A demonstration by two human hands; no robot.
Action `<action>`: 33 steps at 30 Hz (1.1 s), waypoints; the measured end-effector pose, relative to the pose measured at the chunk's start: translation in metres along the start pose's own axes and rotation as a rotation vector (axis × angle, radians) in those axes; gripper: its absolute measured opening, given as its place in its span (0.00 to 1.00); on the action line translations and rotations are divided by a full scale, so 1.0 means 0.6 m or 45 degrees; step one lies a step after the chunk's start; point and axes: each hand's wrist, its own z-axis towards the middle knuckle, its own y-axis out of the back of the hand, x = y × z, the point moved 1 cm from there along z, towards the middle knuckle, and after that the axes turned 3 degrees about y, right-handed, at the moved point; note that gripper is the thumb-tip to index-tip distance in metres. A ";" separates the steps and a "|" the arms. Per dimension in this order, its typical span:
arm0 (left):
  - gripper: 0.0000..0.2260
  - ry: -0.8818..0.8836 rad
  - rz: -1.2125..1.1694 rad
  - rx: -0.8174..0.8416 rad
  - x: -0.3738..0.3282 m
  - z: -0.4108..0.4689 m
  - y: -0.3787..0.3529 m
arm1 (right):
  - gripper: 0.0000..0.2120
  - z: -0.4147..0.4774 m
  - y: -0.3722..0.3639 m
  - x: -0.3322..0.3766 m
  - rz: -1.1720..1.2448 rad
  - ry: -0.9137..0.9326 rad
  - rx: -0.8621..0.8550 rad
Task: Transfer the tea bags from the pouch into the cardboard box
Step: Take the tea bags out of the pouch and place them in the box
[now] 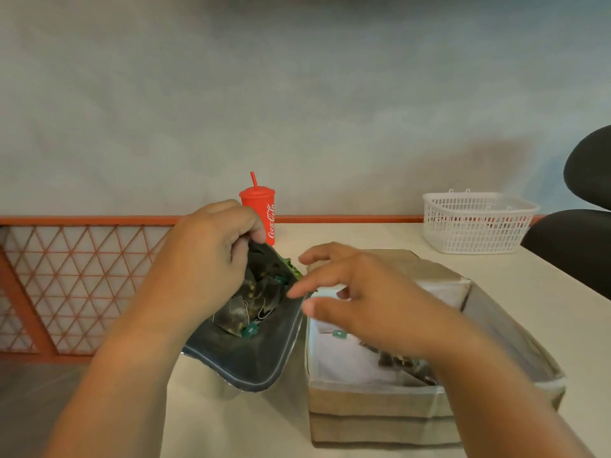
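Cardboard box (373,408) holds tea bags (398,361) half hidden by spread, blurred right hand (373,292); left hand (205,259) grips pouch (258,361).

pouch (254,361) mouth wide open, just beside open-topped cardboard box (373,401), red cup (261,206) behind, basket (476,223) well apart

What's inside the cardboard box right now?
Inside the brown cardboard box, a few dark tea bags with green tags lie on white lining. The right hand and wrist cover part of them.

left hand (205,259) curled, pinching the pouch (254,361) rim, right hand (367,292) palm-down, fingers loose and spread, kinda blurry
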 end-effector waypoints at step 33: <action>0.15 0.698 0.680 1.154 0.089 -0.059 -0.146 | 0.27 0.026 -0.070 0.002 -0.264 0.126 -0.071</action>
